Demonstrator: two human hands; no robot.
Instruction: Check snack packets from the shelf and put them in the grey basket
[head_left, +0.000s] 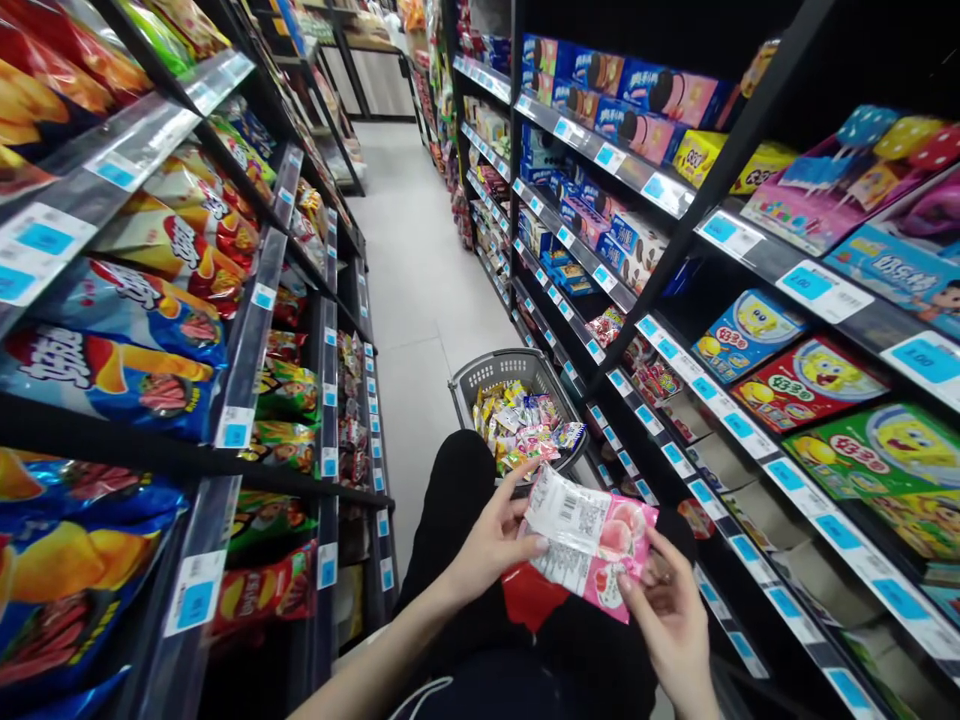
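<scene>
Both of my hands hold a pink and white candy packet [589, 535] above my lap, its barcode side turned up. My left hand [506, 530] pinches the packet's left end between thumb and fingers. At the opposite end, my right hand [667, 600] grips the lower right corner, thumb on top. Just beyond my knees a grey shopping basket [506, 368] stands on the floor, with several small colourful snack packets [525, 420] heaped in it. Something red [532, 595] shows below the packet, partly covered by it.
Shelves of bagged chips [112, 375] rise close on my left. Along the right, shelves hold cookie boxes [600, 75], colourful snack boxes [874, 460] and blue price tags. The pale aisle floor [409, 270] runs ahead to a counter [379, 80].
</scene>
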